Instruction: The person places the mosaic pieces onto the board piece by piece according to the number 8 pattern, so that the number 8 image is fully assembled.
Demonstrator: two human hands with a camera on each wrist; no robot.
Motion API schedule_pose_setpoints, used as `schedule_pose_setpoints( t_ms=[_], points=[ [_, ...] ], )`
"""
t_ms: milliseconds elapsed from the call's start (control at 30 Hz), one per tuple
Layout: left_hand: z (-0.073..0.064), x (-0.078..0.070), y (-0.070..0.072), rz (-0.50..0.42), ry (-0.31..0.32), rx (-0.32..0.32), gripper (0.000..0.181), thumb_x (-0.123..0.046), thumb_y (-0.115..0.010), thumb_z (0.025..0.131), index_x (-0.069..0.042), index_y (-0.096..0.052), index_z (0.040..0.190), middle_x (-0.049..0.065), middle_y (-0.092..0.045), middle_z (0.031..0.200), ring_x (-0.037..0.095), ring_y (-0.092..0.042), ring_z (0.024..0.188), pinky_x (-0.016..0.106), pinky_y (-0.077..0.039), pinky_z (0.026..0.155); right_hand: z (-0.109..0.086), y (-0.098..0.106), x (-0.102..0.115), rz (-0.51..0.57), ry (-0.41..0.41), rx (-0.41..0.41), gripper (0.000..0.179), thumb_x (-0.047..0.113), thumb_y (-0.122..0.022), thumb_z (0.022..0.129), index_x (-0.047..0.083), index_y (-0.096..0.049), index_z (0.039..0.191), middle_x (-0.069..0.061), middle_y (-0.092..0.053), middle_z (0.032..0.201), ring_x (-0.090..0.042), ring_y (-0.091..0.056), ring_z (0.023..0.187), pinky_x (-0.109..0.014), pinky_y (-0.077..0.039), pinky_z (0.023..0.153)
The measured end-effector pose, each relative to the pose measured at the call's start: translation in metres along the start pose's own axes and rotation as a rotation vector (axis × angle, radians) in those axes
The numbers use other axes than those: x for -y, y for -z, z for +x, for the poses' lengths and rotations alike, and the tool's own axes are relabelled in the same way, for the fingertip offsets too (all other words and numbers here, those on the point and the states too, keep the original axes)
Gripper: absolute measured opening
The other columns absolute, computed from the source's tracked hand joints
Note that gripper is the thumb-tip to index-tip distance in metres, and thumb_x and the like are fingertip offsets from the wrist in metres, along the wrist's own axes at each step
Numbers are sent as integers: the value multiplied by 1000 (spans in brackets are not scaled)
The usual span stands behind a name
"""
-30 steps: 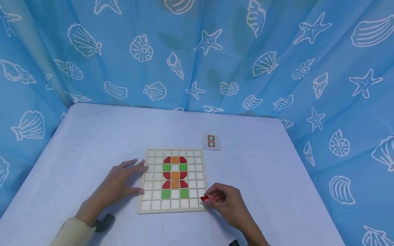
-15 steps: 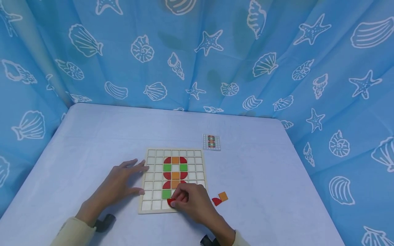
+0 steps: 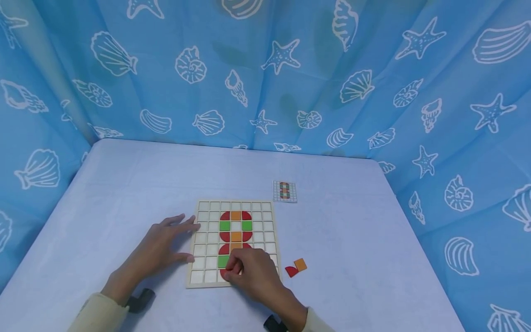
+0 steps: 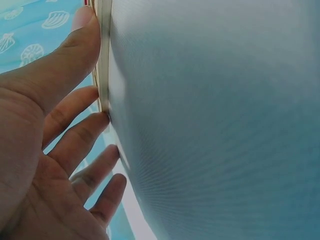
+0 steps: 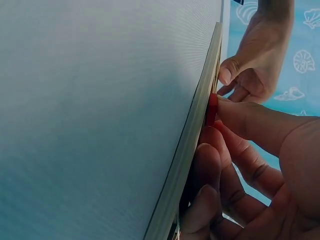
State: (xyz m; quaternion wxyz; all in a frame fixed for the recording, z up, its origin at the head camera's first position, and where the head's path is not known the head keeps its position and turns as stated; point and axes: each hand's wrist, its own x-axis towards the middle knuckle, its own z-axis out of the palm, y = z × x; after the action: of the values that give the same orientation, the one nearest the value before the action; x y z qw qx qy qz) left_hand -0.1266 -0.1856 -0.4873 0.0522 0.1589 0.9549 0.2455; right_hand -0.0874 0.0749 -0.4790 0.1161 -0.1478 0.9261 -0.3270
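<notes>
A wooden grid board (image 3: 265, 210) lies on the white table with red, orange and green tiles set in its middle columns. My right hand (image 3: 256, 273) is over the board's lower part, pinching a red quarter-circle tile (image 5: 212, 110) between thumb and fingers. That tile is at the bottom row, just below a green tile (image 3: 224, 261); the hand covers part of it and several cells to its right. With fingers spread, my left hand (image 3: 159, 244) touches the board's left edge at thumb and fingertips.
A loose red quarter-circle tile (image 3: 292, 271) and an orange square tile (image 3: 300, 264) lie right of the board. Beyond its upper right corner is a small pattern card (image 3: 285, 192). A blue curtain (image 3: 249, 69) with shell prints hangs behind the table.
My right hand has carried the red quarter-circle tile left from the board's right edge to the bottom row, uncovering the two loose tiles. My left hand has stayed still.
</notes>
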Motion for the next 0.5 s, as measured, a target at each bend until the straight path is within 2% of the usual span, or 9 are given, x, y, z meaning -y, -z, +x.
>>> schedule_pose_setpoints(
  t_ms=[233, 500],
  points=[
    [-1, -1, 1, 7, -6, -10, 84, -36, -98, 73, -17, -64, 148, 13, -59, 157, 48, -48, 147, 74, -42, 112, 2, -3, 0, -34, 16, 0, 20, 25, -91, 85, 25, -72, 81, 17, -56, 65, 2, -50, 61, -18, -42, 59],
    [-1, 0, -2, 4, -2, -5, 84, -36, -98, 73, -18, -64, 148, 13, -58, 158, 48, -47, 148, 75, -41, 112, 3, -2, 0, -41, 15, 15, 22, 27, -93, 84, 26, -71, 80, 17, -58, 66, 2, -51, 65, -19, -43, 64]
  ],
)
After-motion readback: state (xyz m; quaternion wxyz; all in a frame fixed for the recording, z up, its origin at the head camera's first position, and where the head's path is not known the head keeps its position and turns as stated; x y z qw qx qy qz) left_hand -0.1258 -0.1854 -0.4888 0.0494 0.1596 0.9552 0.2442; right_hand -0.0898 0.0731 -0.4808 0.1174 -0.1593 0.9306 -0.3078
